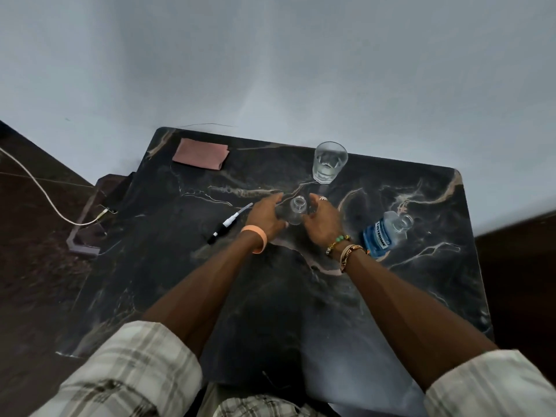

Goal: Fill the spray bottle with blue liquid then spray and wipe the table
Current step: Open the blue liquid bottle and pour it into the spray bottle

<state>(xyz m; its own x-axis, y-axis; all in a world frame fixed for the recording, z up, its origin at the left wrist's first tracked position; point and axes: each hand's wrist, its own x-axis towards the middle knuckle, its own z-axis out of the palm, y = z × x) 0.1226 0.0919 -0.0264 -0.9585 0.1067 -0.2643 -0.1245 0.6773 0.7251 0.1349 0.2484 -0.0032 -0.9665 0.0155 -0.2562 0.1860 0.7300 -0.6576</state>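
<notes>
A small clear spray bottle (296, 210) stands uncapped on the dark marble table (301, 296), its open neck facing up. My left hand (264, 216) grips its left side. My right hand (323, 219) curls round its right side. The spray head (230, 222), black and white with a thin tube, lies on the table to the left of my hands. A bottle of blue liquid (383, 233) stands open to the right, its cap off. A folded pink cloth (200, 153) lies at the far left corner.
A clear drinking glass (329, 162) with a little water stands behind the spray bottle near the wall. A white cable (45, 194) runs across the floor on the left beside a metal frame (84, 233).
</notes>
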